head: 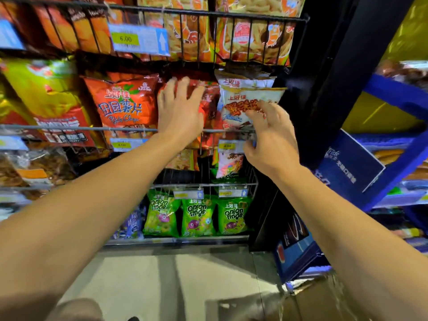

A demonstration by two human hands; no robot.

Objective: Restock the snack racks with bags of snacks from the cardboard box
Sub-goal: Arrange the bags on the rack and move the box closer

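My left hand (178,114) lies flat with spread fingers on a red snack bag (209,107) in the middle wire rack (69,128). Just to its right stands a white snack bag (240,98) with red lettering, upright at the rack's right end. My right hand (271,140) touches the front of that white bag with loosely spread fingertips, its thumb down by the yellow price tag (228,146). Neither hand grips anything. A brown cardboard edge (324,300), blurred, shows at the bottom right.
An orange potato chips bag (125,107) stands left of the red bag. Green onion rings bags (199,216) fill the lower rack. Orange bags fill the top rack (231,17). A black post (324,89) borders the racks on the right, blue shelving (393,93) beyond it.
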